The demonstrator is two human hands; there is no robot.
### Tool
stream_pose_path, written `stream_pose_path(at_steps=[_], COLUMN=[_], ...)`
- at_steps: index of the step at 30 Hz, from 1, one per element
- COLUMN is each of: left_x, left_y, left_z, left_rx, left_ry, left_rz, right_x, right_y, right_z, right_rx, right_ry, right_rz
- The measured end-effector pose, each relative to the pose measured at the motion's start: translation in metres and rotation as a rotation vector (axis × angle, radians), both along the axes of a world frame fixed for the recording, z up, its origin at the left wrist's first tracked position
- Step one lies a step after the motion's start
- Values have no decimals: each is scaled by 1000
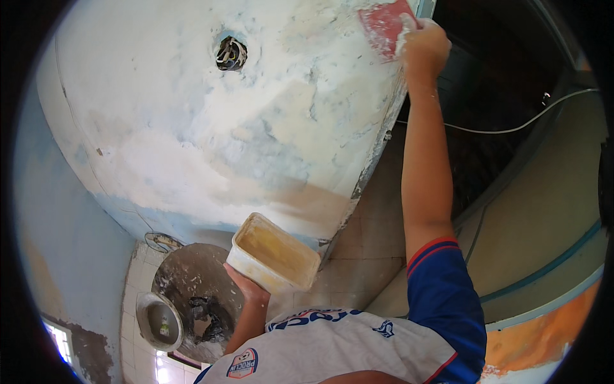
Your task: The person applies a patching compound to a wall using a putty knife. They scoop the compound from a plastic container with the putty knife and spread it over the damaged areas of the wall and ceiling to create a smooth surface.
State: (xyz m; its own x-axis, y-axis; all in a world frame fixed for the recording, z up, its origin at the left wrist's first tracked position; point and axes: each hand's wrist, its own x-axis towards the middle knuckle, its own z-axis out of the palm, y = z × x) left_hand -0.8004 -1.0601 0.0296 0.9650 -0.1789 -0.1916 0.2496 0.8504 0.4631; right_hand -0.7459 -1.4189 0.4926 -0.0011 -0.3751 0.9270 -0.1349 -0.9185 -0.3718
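My right hand is raised to the upper right edge of the wall, closed around a red plastic putty spreader smeared with white filler. The spreader's blade lies against the patchy white wall, close to its corner. Low in front of my body, my left hand supports a white rectangular plastic tub from its left side and below. Yellowish residue coats the inside of the tub. Some of the left fingers are hidden beneath it.
An uncovered wall box with wires opens in the wall. Below left stand a round grey-brown tabletop with a crumpled black plastic bag and a round basin. A dark doorway, crossed by a white cable, lies right.
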Motion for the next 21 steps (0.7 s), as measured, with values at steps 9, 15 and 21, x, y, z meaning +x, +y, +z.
stream_pose_path(at_steps=[9,15,21], left_x=[16,13,12], left_y=[11,9,16], left_z=[-17,-12,-4], left_rx=[-36,-19,1], left_ry=[-7,-8,-10], left_rz=[-47,-60,-34], right_x=[7,5,-4], right_y=[-10,-23,-24], right_z=[-7,-9,-21], right_rx=[48,308,394], right_ry=[-72,-37,-141], right_rz=[139,546,672])
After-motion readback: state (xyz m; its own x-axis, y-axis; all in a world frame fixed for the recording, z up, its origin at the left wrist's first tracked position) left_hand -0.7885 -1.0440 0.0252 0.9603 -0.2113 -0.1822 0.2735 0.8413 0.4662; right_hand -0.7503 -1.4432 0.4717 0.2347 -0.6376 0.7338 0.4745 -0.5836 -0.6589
